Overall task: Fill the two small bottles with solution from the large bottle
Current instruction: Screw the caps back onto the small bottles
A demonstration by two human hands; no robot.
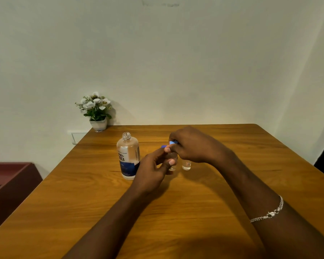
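The large clear bottle [128, 156] with a blue-and-white label stands uncapped on the wooden table [176, 202], left of centre. My left hand [153, 169] grips one small clear bottle [172, 166], whose base shows below my fingers. My right hand [191, 144] sits on top of that bottle, fingers closed on a blue cap [172, 143]. A second small clear bottle [186, 165] stands just to the right, partly hidden under my right hand; its top is out of sight.
A white pot of white flowers [96, 111] stands at the table's far left corner against the wall. A dark red cabinet [9, 184] is left of the table. A silver bracelet [269, 212] is on my right wrist.
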